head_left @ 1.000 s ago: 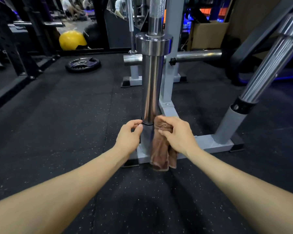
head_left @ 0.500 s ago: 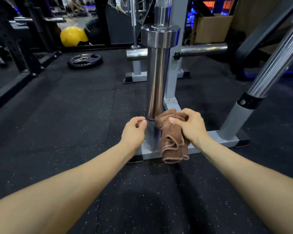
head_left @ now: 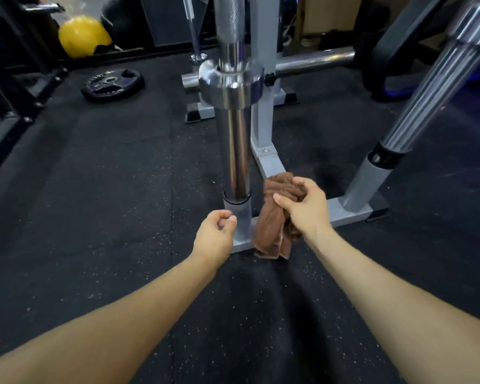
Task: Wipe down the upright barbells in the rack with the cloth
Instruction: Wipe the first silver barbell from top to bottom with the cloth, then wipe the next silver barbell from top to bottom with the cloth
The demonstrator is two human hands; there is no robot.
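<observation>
So we're crouched at the rack with the shiny chrome upright barbell (head_left: 237, 151) standing dead centre of the frame, its sleeve dropped into a grey steel holder tube (head_left: 238, 217) on the grey rack base (head_left: 347, 214). A second ribbed chrome barbell (head_left: 438, 87) leans in at the upper right, sitting in its own tube.

Our right hand (head_left: 306, 207) is clutching the bunched-up brown terry cloth (head_left: 273, 220) just right of the centre bar, low down near the base; the loose end hangs to the floor mat. The cloth looks just beside the bar rather than pressed on it, hard to say for sure. Our left hand (head_left: 215, 235) is curled up loosely just left of the holder tube with nothing in it.

Handling-wise: the cloth is soft and floppy, so we'd keep it wadded in the palm and wrap it around the sleeve. The chrome will be slick and the bar heavy, but it's socketed, so we reckon it won't budge while we rub. Probably the knurled part up top will snag the fibres a bit.
</observation>
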